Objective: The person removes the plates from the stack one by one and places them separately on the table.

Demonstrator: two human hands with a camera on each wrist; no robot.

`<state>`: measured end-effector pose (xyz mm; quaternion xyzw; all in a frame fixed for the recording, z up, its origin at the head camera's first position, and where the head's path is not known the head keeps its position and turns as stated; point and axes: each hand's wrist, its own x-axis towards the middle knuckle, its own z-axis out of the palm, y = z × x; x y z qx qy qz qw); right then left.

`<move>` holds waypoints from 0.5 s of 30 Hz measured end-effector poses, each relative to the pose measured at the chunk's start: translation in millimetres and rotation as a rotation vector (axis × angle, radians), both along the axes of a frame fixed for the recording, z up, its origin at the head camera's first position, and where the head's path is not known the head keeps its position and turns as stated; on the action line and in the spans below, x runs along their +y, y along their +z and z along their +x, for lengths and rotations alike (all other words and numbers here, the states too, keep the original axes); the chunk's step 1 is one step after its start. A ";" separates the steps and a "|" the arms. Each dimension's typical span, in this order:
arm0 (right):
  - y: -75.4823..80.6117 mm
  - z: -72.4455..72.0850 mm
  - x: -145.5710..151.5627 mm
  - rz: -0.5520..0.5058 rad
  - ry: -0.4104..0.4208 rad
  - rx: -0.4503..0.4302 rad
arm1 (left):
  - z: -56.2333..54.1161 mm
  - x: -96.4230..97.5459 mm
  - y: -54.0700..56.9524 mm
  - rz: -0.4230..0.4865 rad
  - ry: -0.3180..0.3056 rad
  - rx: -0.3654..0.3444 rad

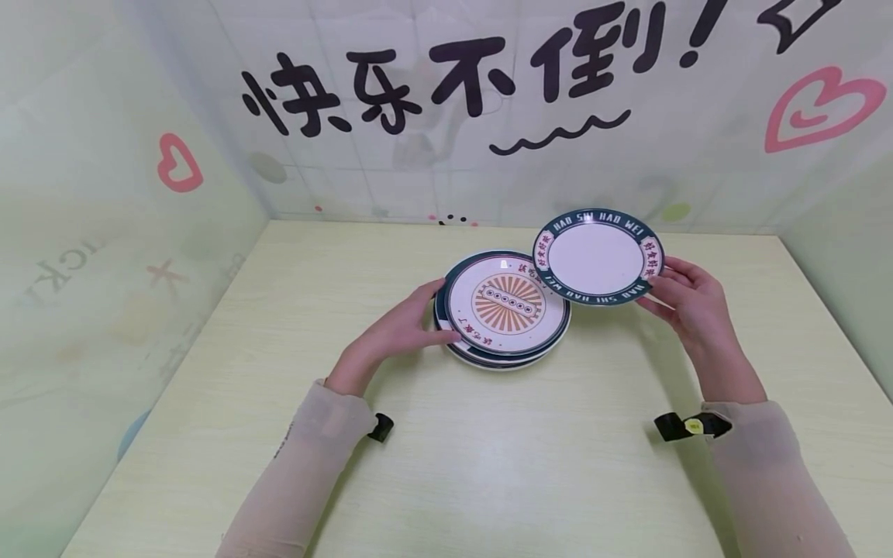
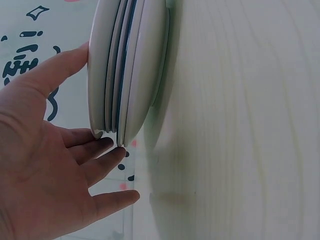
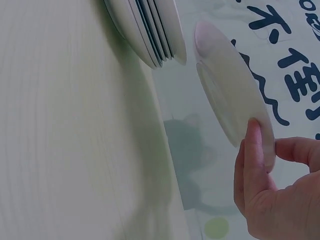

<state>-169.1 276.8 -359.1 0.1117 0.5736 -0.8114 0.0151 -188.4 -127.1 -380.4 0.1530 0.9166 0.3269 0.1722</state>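
Two hands work on the plates, one on the stack and one on a single plate; clock positions are as seen in the head view. For good handling, keep the left hand point(image 1: 405, 324) as a side guide on the stack of plates point(image 1: 508, 304) and avoid pushing inward, since the layers sit slightly off centre and a sideways push could slide them. Move the held plate point(image 1: 595, 259) slowly and bring it nearly level before any contact; it is tilted, so an edge-first touch could chip a rim. Keep the right thumb on the rim and the fingers underneath, clear of any pinch point. Whether the plate is coming off or going on cannot be told.

The held plate lies at 10 o'clock from the right hand point(image 1: 698, 306), which pinches its rim at 4 o'clock. It is raised above the worktop point(image 1: 537, 457), at 2 o'clock from the stack's centre and apart from the stack in the right wrist view. The stack lies at 3 o'clock from the left hand, whose thumb and fingers are spread apart, touching its edge between 8 and 10 o'clock.
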 end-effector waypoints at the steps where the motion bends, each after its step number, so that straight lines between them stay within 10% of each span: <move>1: -0.4 -0.4 0.4 -0.003 -0.004 0.001 | -0.2 -0.1 -0.1 0.001 0.000 -0.001; 15: -1.4 -7.0 3.7 0.006 -0.067 -0.045 | 0.6 -0.8 1.3 0.013 -0.004 -0.007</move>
